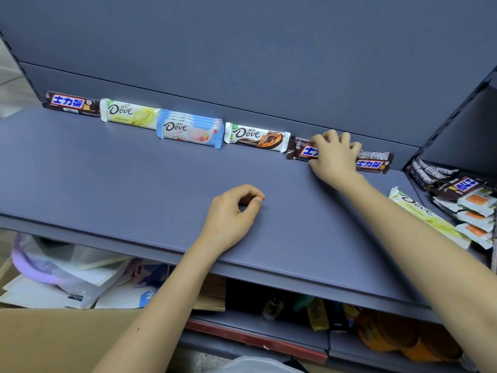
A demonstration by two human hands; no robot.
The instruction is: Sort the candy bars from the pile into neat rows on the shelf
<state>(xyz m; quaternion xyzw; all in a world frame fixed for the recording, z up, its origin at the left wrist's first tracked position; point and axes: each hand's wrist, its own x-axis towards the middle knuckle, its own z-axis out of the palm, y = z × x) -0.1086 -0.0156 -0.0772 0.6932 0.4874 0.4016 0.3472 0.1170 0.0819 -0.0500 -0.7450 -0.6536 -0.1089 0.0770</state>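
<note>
nearest the person, a sheet of brown cardboard (53, 340) fills the lower left corner, and the lower shelf (269, 332) beyond it holds loose clutter: a lilac plastic bag (35, 259), papers and some orange packets (390, 337), too blurred to name further. above that runs the front lip of the grey-blue shelf (107, 170) that carries the task's things. the left hand (231, 211) rests on this shelf near its front, forearm across the lip; its grip is slack, the fingers loosely curled with the thumb tip meeting the forefinger, and it has nothing in it. to the far right, in the next bay, lies the pile (462, 200) of unsorted candy bars, dark wrappers and white-and-orange ones heaped together, with a yellow dove bar (422, 211) slanting at its near left edge. the right hand (334, 154) reaches further back, to the right end of the row along the back panel (242, 63). its fingers curl over the top edge of the dark bars (373, 161) there, thumb at their front lower edge; the hand is blurred, so its grip seems to be closed on them rather than merely pressing. left of that hand the row goes on, each bar leaning on edge against the panel: a brown dove bar (256, 137), a stack of blue-and-pink dove bars (189, 129), a pale yellow dove bar (129, 114), and at the far left end a single dark bar (71, 103).
</note>
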